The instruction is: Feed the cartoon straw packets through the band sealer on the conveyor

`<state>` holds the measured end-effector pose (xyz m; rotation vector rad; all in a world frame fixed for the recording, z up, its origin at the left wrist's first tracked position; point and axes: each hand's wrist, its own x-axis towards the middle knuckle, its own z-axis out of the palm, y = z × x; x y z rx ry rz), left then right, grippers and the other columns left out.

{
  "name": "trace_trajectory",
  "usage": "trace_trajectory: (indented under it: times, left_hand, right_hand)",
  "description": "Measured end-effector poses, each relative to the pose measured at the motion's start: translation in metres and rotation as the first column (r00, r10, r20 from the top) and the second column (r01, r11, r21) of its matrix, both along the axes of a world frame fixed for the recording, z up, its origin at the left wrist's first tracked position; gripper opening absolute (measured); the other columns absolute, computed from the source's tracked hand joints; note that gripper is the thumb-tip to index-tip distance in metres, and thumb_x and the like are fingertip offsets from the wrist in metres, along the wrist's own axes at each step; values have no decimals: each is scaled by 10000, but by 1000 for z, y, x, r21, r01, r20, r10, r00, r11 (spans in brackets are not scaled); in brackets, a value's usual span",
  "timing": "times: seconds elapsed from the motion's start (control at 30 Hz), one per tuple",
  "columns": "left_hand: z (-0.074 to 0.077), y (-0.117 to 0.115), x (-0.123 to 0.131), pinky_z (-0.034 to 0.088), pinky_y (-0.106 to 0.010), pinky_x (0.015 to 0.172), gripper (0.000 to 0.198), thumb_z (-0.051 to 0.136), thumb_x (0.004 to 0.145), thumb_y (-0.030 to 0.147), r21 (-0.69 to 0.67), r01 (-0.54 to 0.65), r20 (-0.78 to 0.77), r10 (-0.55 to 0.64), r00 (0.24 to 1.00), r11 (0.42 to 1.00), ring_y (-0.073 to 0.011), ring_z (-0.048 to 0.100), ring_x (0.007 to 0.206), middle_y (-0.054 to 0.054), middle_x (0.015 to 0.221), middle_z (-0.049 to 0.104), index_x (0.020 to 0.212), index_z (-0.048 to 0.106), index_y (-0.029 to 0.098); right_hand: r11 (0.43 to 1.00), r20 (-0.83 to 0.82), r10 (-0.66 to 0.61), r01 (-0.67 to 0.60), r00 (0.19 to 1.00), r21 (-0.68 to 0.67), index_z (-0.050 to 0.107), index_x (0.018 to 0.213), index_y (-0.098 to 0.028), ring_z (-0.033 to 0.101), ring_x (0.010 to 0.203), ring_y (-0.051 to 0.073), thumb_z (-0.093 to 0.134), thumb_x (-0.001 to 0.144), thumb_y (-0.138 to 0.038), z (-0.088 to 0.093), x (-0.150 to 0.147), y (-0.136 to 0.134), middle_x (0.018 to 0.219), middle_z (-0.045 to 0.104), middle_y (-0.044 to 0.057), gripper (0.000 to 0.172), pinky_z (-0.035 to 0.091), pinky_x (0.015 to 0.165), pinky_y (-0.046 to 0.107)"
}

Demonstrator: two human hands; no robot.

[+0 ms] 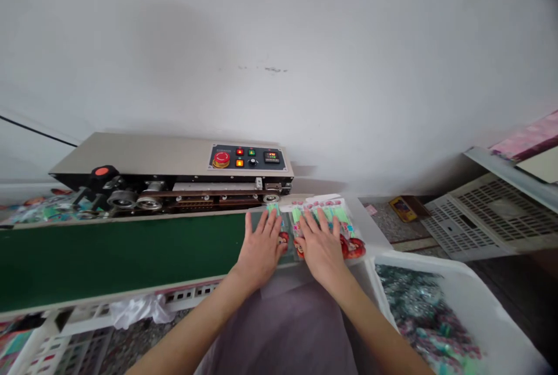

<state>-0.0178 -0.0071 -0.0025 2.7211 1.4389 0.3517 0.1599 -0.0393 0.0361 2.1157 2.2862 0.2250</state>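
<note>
Your left hand lies flat, fingers spread, on a green packet at the right end of the green conveyor belt. Your right hand is just beside it, also flat and open, palm down on a row of green packets with pink tops, gripping nothing. The band sealer sits behind the belt, its control panel near your fingertips. A white bin of loose packets stands to your right.
</note>
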Motion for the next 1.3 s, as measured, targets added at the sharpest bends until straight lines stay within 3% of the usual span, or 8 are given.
trace_trajectory:
  times: [0.17,0.27,0.4,0.6,0.8,0.9,1.07,1.3]
  left_hand:
    - [20,0,-16,158,-712,1197,544,394,1027,423,3,-106,-22,106,994,994,-382,346,1478,-162,1587,409,1474,497,130]
    - [26,2,3,147,-677,1218,533,306,1055,400,21,41,24,-41,999,999,-322,313,1504,-145,1599,394,1488,469,135]
    - [11,7,36,185,-669,1212,571,235,1064,459,15,249,39,-250,968,968,-282,245,1535,-110,1634,338,1527,405,172]
    - [-17,9,10,146,-674,1215,550,280,1056,448,62,125,42,-128,991,990,-273,205,1547,-81,1652,306,1553,361,225]
    - [11,2,-13,175,-691,1200,541,307,1052,427,10,-33,-8,33,999,999,-332,303,1508,-152,1602,389,1484,480,150]
    - [14,-2,7,204,-671,1203,527,285,1060,398,9,69,23,-69,997,998,-302,279,1521,-127,1625,353,1520,427,181]
    - [-7,-1,26,190,-702,1192,547,278,1059,443,5,151,43,-152,988,988,-296,243,1534,-108,1650,301,1550,370,219]
    - [1,6,-21,187,-689,1193,531,294,1054,426,-21,84,-31,-85,996,996,-304,256,1530,-109,1644,318,1534,399,224]
  right_hand:
    - [999,-50,-16,17,999,32,553,1432,-194,323,1479,363,432,1037,-383,13,-3,3,1554,468,112,454,177,1181,655]
    - [997,-1,-54,54,999,60,596,1386,-207,343,1471,358,419,1043,-329,22,15,-6,1544,485,103,405,191,1176,651]
    - [996,82,-79,75,994,55,572,1412,-182,345,1468,371,455,1030,-302,18,33,-15,1550,473,111,417,198,1171,664]
    - [996,38,-86,85,996,36,508,1471,-167,295,1488,391,479,1023,-412,-1,13,-9,1574,433,108,512,156,1183,675]
    - [996,-50,-80,81,996,28,529,1452,-151,374,1443,385,439,1033,-452,7,-14,1,1531,497,126,524,161,1188,653]
    - [997,-39,-61,63,997,52,536,1449,-194,361,1452,378,421,1044,-383,15,-5,-3,1538,492,96,461,148,1183,665]
    - [999,-6,-40,40,999,1,572,1418,-223,353,1453,387,444,1030,-297,7,11,-9,1519,519,78,415,147,1173,678]
    - [1000,-88,14,-16,996,-24,520,1464,-217,363,1448,377,418,1039,-326,1,-13,-3,1537,497,72,450,167,1180,656]
